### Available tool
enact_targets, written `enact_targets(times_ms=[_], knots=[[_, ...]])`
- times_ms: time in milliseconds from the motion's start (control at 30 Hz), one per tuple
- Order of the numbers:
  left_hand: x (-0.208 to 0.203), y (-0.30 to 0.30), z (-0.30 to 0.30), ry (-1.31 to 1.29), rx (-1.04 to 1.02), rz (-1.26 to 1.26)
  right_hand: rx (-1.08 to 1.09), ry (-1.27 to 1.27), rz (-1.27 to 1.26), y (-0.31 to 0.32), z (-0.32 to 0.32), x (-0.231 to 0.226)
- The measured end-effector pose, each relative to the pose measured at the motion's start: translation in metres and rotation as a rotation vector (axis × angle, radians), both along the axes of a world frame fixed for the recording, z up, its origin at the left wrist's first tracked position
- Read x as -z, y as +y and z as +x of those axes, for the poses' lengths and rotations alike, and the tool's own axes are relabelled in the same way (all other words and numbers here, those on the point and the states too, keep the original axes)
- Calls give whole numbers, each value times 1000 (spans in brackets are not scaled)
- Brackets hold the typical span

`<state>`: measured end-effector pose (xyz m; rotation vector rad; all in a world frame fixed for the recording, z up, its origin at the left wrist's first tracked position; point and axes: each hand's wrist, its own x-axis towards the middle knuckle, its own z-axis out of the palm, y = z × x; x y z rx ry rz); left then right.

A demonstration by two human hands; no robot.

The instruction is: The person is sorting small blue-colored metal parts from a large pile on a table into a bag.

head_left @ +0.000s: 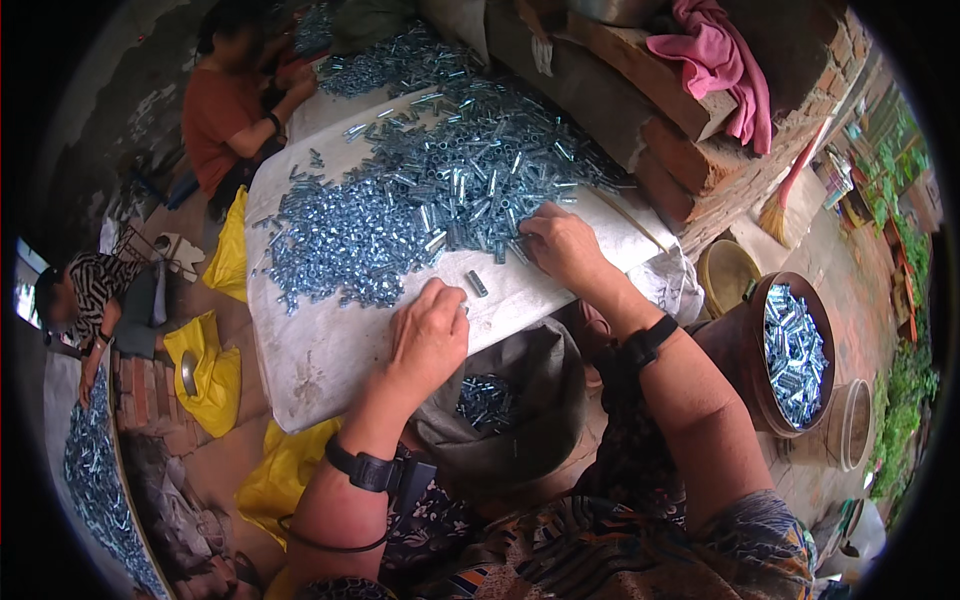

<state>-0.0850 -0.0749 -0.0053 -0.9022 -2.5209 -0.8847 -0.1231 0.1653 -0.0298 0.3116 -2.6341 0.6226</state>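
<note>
A heap of long, blue-silver metal sleeves (470, 190) covers the right and far part of the white-sheeted table (340, 370). Shorter metal pieces (345, 240) form a pile to its left. My left hand (430, 335) rests near the table's front edge with its fingers curled; what they hold, if anything, is hidden. At the near edge of the long-sleeve heap, my right hand (565, 250) has its fingers bent and closed beside the sleeves, its grip hidden too. One loose sleeve (477, 284) lies between my hands.
Below the table edge, a dark sack (550, 400) holds more sleeves. A bucket (762, 375) full of sleeves stands right, near a brick wall (690, 160) and broom (785, 205). Yellow bags (205, 370) lie left. Two people (215, 120) work with metal pieces there.
</note>
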Motion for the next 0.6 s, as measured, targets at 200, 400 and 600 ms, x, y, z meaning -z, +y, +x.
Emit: enact_targets(times_ms=[200,400,600], knots=[[8,9,-2,-101,132,-156,33,-2,84,-2,-2,0],[25,9,-35,42,6,-168,33,-25,70,-8,0,-4],[24,10,-39,-47,-71,-17,34,-69,-2,-7,-1,-1]])
